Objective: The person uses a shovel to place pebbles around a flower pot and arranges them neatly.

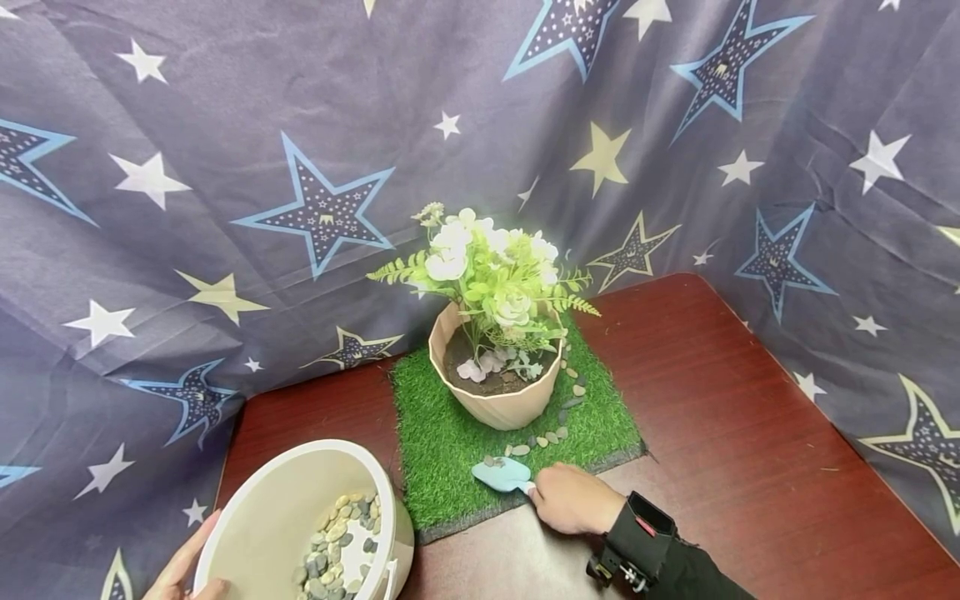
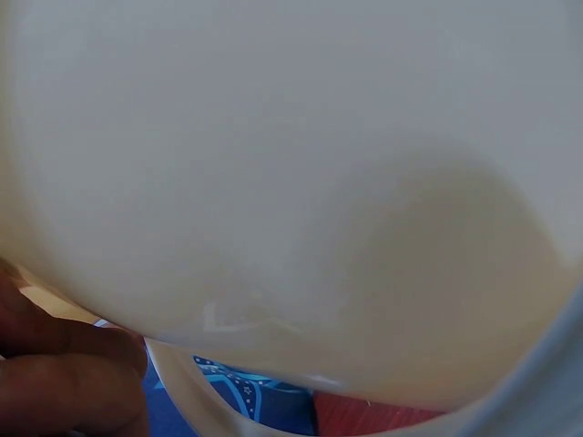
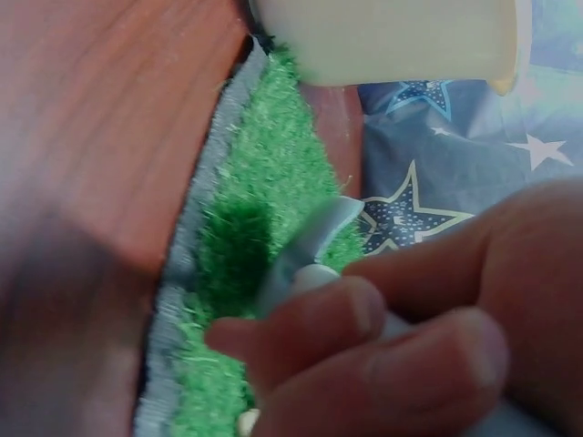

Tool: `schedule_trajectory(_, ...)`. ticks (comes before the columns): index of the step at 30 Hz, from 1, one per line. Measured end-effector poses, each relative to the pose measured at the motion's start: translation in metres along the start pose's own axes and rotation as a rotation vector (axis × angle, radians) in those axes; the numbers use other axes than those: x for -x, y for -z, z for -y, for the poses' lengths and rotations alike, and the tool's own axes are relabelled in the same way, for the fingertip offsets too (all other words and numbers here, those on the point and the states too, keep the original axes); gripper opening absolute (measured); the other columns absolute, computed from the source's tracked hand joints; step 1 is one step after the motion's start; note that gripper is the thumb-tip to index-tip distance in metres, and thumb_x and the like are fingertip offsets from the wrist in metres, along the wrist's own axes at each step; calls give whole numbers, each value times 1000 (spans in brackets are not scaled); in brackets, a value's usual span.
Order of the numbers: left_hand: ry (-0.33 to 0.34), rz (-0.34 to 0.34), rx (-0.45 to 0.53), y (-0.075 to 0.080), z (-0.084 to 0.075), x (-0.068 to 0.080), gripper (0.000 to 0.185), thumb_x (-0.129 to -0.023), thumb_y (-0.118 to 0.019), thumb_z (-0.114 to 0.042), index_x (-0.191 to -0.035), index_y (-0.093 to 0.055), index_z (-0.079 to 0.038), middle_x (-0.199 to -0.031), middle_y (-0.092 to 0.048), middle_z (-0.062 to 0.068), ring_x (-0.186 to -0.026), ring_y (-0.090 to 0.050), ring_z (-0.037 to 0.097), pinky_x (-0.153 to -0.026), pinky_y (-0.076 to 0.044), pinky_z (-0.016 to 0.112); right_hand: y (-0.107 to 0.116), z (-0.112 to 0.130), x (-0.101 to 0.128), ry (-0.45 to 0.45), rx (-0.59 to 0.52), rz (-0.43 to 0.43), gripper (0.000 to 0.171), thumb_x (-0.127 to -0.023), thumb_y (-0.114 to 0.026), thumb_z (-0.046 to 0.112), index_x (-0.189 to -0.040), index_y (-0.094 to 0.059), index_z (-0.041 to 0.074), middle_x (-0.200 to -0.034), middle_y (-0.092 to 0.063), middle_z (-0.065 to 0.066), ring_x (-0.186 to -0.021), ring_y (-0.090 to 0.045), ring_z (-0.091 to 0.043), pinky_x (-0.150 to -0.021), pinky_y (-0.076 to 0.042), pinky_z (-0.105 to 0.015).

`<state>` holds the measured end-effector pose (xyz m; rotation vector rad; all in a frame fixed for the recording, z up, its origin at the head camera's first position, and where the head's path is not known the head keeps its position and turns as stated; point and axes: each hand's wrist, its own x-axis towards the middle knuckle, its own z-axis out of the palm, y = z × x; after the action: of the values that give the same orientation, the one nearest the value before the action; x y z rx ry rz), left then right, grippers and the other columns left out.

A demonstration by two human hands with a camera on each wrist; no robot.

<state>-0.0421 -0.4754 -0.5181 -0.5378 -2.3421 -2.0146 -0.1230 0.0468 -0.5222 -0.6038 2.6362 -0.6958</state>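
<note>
My right hand (image 1: 577, 500) grips the handle of a light blue trowel (image 1: 501, 475), its scoop over the front of the grass mat. Small pebbles show at the scoop's far edge. In the right wrist view, fingers (image 3: 328, 337) curl round the handle and the blade (image 3: 310, 241) is seen edge-on above the grass. At lower left, my left hand (image 1: 187, 567) holds the side of a cream bucket (image 1: 403, 533) that leans so its inside shows. Many yellowish and grey pebbles (image 1: 330, 542) lie in it. The bucket's wall (image 2: 255, 182) fills most of the left wrist view.
A ribbed beige flowerpot (image 1: 498, 408) with soil and white flowers (image 1: 487, 258) stands on the artificial grass mat (image 1: 435, 467). A line of pebbles (image 1: 562, 417) curves round its right side. Beneath is a reddish-brown table (image 1: 735, 417), with star-patterned cloth (image 1: 375, 100) behind.
</note>
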Motion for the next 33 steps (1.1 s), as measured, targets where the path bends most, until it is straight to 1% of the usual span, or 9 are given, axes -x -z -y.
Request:
schedule_trajectory(5, 3, 9, 0, 0, -1, 0, 103, -80, -35, 39, -162, -38, -25, -151, -53, -22, -105, -70, 1, -74, -59, 17, 9, 4, -5, 6, 31, 32, 34, -103, -56, 21, -69, -56, 16, -64, -54, 1, -59, -50, -14, -63, -49, -37)
schedule_trajectory(7, -3, 16, -8, -1, -2, -1, 103, -80, -35, 39, -162, -38, -24, -151, -53, -22, -105, -70, 1, -74, -59, 17, 11, 6, -6, 2, 52, 36, 34, -103, -56, 21, -69, -55, 17, -64, -53, 2, -57, -49, -13, -60, -48, -35)
schedule_trajectory(9, -12, 19, -21, -1, -2, -1, 104, -79, -36, 40, -162, -37, -23, -151, -52, -22, -106, -70, 0, -75, -59, 16, 13, 8, -8, -3, 66, 39, 34, -103, -56, 22, -69, -56, 17, -66, -55, 2, -56, -50, -13, -60, -49, -35)
schedule_trajectory(12, -2, 19, -3, -1, -2, -1, 103, -80, -36, 40, -162, -37, -22, -151, -53, -22, -105, -70, 1, -74, -59, 17, 15, 11, -9, -20, 60, 48, 34, -103, -55, 22, -69, -56, 17, -67, -58, 1, -52, -50, -13, -60, -50, -34)
schedule_trajectory(15, 10, 18, 21, 0, -2, -1, 102, -80, -35, 39, -163, -36, -21, -150, -54, -22, -105, -70, 2, -73, -60, 18, 18, 14, -9, -37, 45, 49, 37, -103, -54, 21, -65, -54, 18, -65, -58, 1, -43, -50, -12, -56, -48, -30)
schedule_trajectory(20, 10, 49, 62, 3, 0, -2, 104, -80, -33, 40, -163, -35, -24, -151, -54, -22, -109, -69, 2, -75, -60, 18, 23, 20, -11, -28, 39, 26, 37, -96, -57, 14, -60, -51, 18, -61, -57, 1, -37, -47, -10, -49, -43, -27)
schedule_trajectory(24, 3, 76, 77, 3, 1, -2, 105, -80, -31, 40, -163, -34, -25, -152, -53, -22, -111, -68, 2, -77, -60, 18, 26, 23, -11, -31, 37, 36, 37, -93, -57, 11, -57, -50, 18, -56, -54, 1, -31, -43, -7, -43, -41, -25)
schedule_trajectory(30, 1, 52, 55, 3, 1, -1, 106, -79, -33, 40, -163, -35, -23, -151, -53, -22, -109, -69, 2, -75, -60, 18, 28, 22, -10, -54, 14, 72, 35, -96, -54, 12, -62, -53, 16, -50, -53, 2, -27, -42, -5, -30, -36, -21)
schedule_trajectory(33, 9, 43, 46, 3, 1, 0, 106, -79, -33, 40, -163, -35, -25, -150, -53, -23, -108, -69, 2, -74, -60, 18, 29, 22, -10, -55, 10, 84, 34, -98, -52, 13, -65, -55, 15, -53, -54, 1, -27, -42, -6, -30, -35, -21)
